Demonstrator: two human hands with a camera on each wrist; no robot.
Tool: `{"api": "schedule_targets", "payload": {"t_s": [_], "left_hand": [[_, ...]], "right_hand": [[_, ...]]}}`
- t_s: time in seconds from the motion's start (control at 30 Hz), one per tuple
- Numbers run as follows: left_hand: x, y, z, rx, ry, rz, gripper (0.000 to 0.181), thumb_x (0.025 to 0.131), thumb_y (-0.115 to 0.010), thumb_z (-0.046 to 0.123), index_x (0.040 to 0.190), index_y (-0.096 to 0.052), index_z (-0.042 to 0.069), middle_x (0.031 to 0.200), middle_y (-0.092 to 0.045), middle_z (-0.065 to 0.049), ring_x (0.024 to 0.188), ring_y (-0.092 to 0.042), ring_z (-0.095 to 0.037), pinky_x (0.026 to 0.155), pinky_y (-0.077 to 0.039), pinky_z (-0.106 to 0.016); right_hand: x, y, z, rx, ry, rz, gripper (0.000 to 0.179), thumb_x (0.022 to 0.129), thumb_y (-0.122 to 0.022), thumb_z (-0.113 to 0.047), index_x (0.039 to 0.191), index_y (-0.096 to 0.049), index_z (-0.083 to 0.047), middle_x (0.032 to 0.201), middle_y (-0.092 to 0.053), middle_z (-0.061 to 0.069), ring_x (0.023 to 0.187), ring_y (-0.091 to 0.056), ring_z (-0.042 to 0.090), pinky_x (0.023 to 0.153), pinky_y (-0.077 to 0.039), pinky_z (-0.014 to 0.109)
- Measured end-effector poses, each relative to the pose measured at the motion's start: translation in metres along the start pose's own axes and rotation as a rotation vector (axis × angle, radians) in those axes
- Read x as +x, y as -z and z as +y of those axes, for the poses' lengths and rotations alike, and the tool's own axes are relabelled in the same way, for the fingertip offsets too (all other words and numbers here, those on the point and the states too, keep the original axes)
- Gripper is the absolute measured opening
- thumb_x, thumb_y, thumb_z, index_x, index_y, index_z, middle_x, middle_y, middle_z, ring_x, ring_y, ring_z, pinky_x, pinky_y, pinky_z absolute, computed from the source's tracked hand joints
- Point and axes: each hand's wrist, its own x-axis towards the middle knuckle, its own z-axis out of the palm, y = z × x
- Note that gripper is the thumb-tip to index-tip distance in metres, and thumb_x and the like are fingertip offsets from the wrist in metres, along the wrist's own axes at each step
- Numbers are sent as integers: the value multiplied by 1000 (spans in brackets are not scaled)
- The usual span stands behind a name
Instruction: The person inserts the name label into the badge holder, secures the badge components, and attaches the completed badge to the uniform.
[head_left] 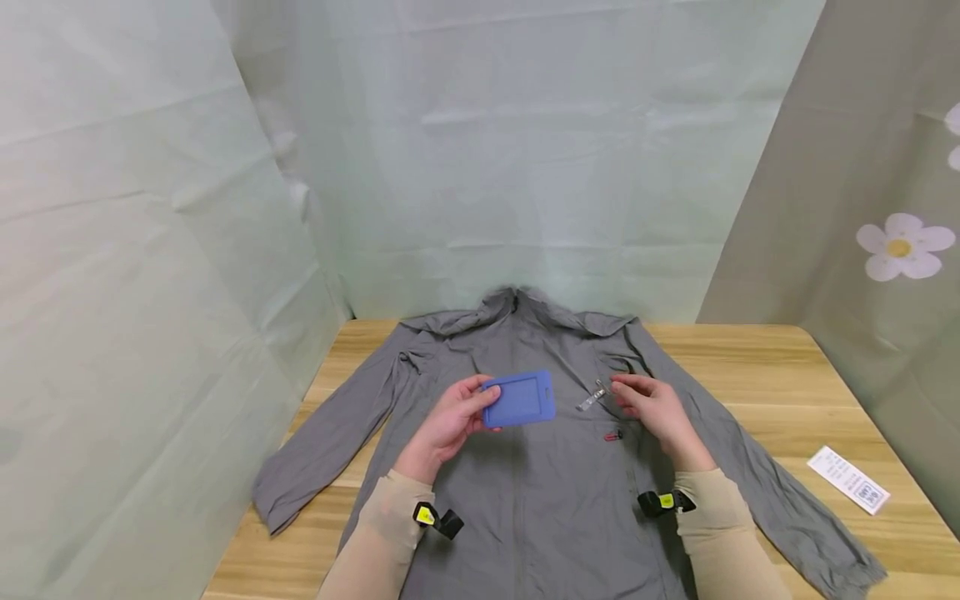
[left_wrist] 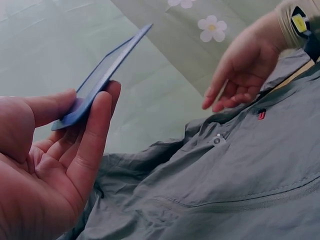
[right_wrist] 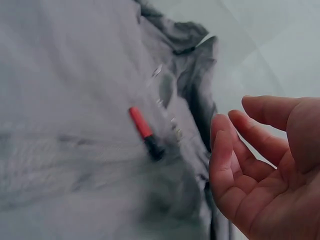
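Note:
My left hand (head_left: pixel 454 418) pinches a blue badge holder (head_left: pixel 519 398) by one short end, thumb on its front and fingers behind. The holder is raised over a grey jacket (head_left: pixel 480 508) that lies spread on the table. A badge clip (head_left: pixel 592 395) with a clear strap and metal end lies on the jacket's chest. Just to the right of the clip hovers my right hand (head_left: pixel 658 410), fingers loosely bent and nothing visible between them. In the right wrist view a red and black zipper pull (right_wrist: pixel 142 126) hangs on the jacket, apart from that hand.
A white printed card (head_left: pixel 849 479) lies on the wooden table (head_left: pixel 757 367) at the right. Pale cloth (head_left: pixel 525 167) hangs behind the table and along the left side. The jacket's sleeves spread out to both sides.

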Motion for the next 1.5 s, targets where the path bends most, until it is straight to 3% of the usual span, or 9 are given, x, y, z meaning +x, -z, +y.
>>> {"api": "schedule_targets", "payload": {"t_s": [0.2, 0.4, 0.6, 0.67, 0.83, 1.0, 1.23, 1.5], "left_hand": [[-2, -5, 3, 57, -30, 39, 17, 109, -65, 13, 119, -62, -1, 89, -75, -5, 73, -74, -14, 69, -65, -32], [-7, -16, 7, 179, -114, 112, 22, 105, -71, 13, 117, -64, -4, 91, -75, -10, 75, -74, -17, 74, -67, -43], [-11, -28, 10, 364, -300, 214, 16, 102, -76, 15, 109, -72, 2, 96, -76, -13, 80, -70, -17, 70, -55, -27], [-12, -30, 9, 420, -374, 243, 12, 101, -77, 15, 108, -75, 6, 100, -78, -10, 83, -71, -18, 71, -53, -27], [-13, -30, 7, 524, -521, 275, 8, 99, -79, 15, 107, -80, 14, 106, -79, 0, 93, -74, -20, 82, -60, -33], [-13, -28, 6, 608, -639, 247, 12, 98, -80, 11, 108, -82, 17, 109, -80, 3, 100, -75, -18, 89, -62, -36], [-11, -24, 4, 763, -852, 158, 18, 94, -80, -2, 107, -83, 10, 114, -80, -4, 107, -76, -22, 91, -62, -34], [-8, -23, 4, 797, -929, 43, 33, 90, -71, -22, 101, -83, 7, 113, -79, -8, 115, -74, -29, 104, -57, -36]], "right_hand": [[-9, -2, -17, 14, 19, -31, 49, 109, -67, -28, 145, -61, 6, 132, -69, 18, 108, -71, 25, 90, -61, 30], [-19, -7, -34, 0, 48, -92, 51, 109, -67, -31, 146, -61, 5, 137, -67, 23, 111, -69, 29, 96, -60, 35], [-23, -18, -40, 17, 36, -161, 48, 110, -65, -27, 145, -61, 6, 132, -69, 24, 114, -70, 35, 93, -59, 31], [-24, -23, -41, 19, 26, -185, 48, 111, -64, -27, 145, -60, 6, 131, -70, 24, 115, -70, 36, 93, -59, 33], [-28, -36, -43, 45, 1, -237, 49, 112, -60, -30, 143, -61, 8, 127, -72, 24, 111, -72, 36, 86, -61, 34], [-31, -46, -45, 110, -5, -262, 51, 113, -59, -33, 139, -63, 10, 121, -73, 24, 106, -73, 33, 86, -63, 32], [-34, -51, -51, 227, -48, -264, 58, 114, -54, -39, 137, -61, 14, 111, -75, 15, 101, -74, 27, 88, -63, 35], [-34, -50, -55, 279, -104, -280, 56, 113, -58, -33, 138, -55, 18, 101, -76, 7, 88, -73, 12, 82, -63, 26]]}}
